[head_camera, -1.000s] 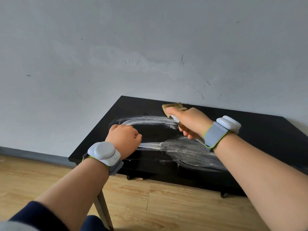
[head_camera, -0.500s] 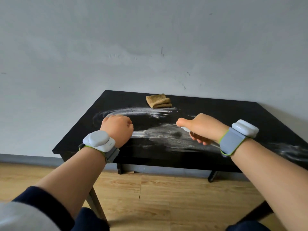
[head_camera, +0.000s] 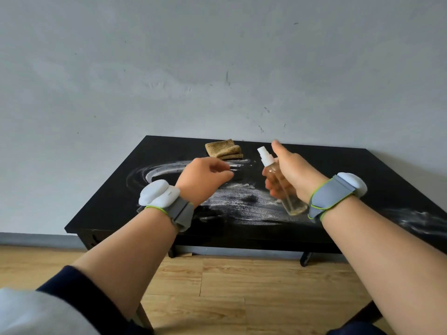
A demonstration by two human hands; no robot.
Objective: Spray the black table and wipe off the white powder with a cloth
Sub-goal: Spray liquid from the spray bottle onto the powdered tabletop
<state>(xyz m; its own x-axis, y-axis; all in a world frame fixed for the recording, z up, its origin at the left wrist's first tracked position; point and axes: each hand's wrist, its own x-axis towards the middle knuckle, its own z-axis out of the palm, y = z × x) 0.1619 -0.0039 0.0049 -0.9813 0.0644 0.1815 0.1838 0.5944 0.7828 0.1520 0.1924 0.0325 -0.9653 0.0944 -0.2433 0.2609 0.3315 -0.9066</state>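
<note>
**Powder still on the black bench; spray bottle raised for use**

White powder [head_camera: 242,201] was seen smeared in broad arcs across the middle of the black bench [head_camera: 338,165], with a curved streak toward the left and a separate patch near the right edge. None of it appeared to have been wiped away yet.

The spray bottle [head_camera: 280,184], clear with a white nozzle, was held in the right hand [head_camera: 292,175]. Its fingers were wrapped around the body, and the thumb was raised beside the nozzle rather than pressed on it. The bottle was tilted, nozzle up and away from the person, above the thickest powder; this was judged to be a position for wetting that patch first. No mist was visible.

The left hand [head_camera: 205,177] was held empty over the left part of the smear, fingers loosely curled and partly open, not clearly touching the surface. It was judged to be kept free for the cloth.

The cloth [head_camera: 223,149], tan and folded, was left lying at the back of the bench near the wall, just beyond the powder and apart from both hands, presumably to keep it dry and clean until spraying was done.
</note>
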